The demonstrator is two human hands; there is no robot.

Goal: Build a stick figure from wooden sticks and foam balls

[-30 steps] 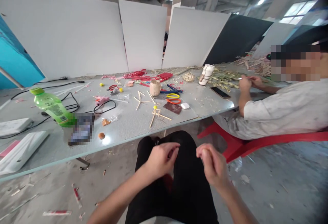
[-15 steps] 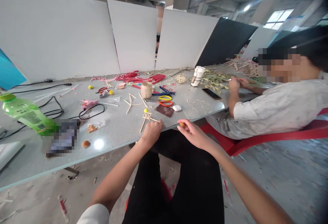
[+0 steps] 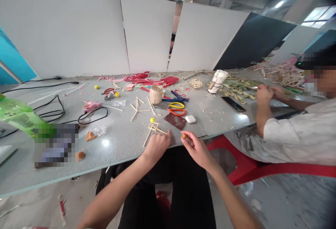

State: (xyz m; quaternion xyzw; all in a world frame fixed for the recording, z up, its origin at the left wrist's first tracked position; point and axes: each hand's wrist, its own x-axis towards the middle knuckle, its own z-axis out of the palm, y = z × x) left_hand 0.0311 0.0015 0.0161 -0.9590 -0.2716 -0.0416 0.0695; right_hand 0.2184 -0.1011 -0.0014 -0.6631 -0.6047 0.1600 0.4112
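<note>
A small figure of thin wooden sticks (image 3: 154, 127), with a yellow ball (image 3: 152, 120) at its top, stands near the table's front edge. My left hand (image 3: 157, 147) is closed at its right side, where one stick leg runs in at the fingers; the fingertips are partly hidden. To the right, my right hand (image 3: 196, 148) pinches a small orange-brown lump (image 3: 184, 136) between thumb and fingers, just above the table edge. Another stick piece (image 3: 137, 109) lies behind the figure. A brown sheet (image 3: 174, 121) and a white case (image 3: 190, 119) lie beyond my hands.
Scissors (image 3: 176, 112), blue pliers (image 3: 178, 98) and a jar (image 3: 156, 95) stand or lie behind. Leftward are a glue gun (image 3: 91, 106), its cable and a green bottle (image 3: 21, 115). A phone (image 3: 233, 104) lies right, near a co-worker's hands (image 3: 266, 94).
The view has swung left and closer to the table. Both my hands keep nearly the same pose, the right still pinching the orange-brown lump.
</note>
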